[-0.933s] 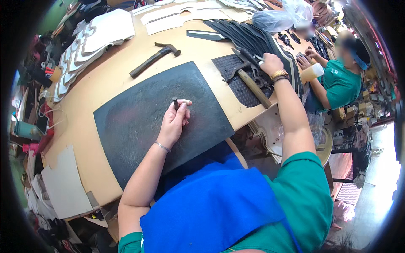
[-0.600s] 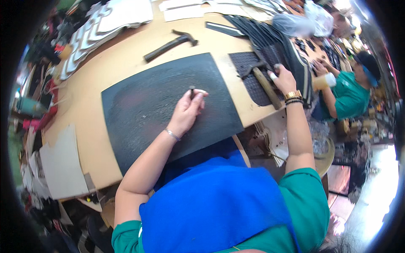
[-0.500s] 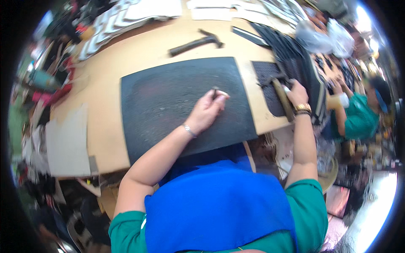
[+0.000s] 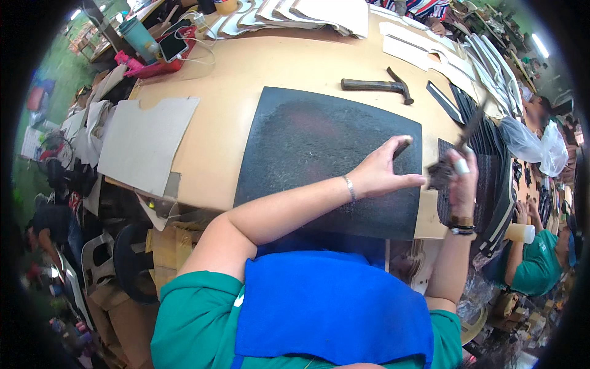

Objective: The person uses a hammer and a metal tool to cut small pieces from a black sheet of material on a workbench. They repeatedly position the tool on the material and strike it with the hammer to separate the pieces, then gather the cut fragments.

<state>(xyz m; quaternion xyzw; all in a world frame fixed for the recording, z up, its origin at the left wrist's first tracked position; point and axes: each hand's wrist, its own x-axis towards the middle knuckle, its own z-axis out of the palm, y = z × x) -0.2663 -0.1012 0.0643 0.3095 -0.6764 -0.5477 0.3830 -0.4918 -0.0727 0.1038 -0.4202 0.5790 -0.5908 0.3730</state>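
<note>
While both your hands are occupied, your left hand [image 4: 384, 175] grasps a short dark metal-looking rod [image 4: 401, 149] at the fingers, its thumb spread away, over the three o'clock side of the broad black scuffed rectangular board [image 4: 307, 160]. Your right hand [image 4: 465, 184], just past that edge, is clenched around a long dark narrow tool [image 4: 474, 128] pointing toward one o'clock; blur hides its exact kind. A dark irregular lump [image 4: 440, 174] shows at that hand's nine o'clock side, and you cannot tell whether it belongs to the same tool.

As to progress, the tools are in your grip, and the rod appears apart from the board. No finished piece can be made out on the board, so what is done and what is left cannot be judged further.

Around the board, the pale tan tabletop [image 4: 215, 123] carries a dark claw-shaped hammer [image 4: 375, 85] at one o'clock, a fan of long black strips [image 4: 488, 138] at three, a flat greyish-white sheet [image 4: 144, 138] at nine, a red tray [image 4: 161, 69] at ten, and stacked off-white cut pieces [image 4: 332, 15] at twelve. Beyond, a co-worker in a green shirt [image 4: 541, 264] sits at four o'clock, and a white plastic chair [image 4: 97, 261] stands at eight
</note>
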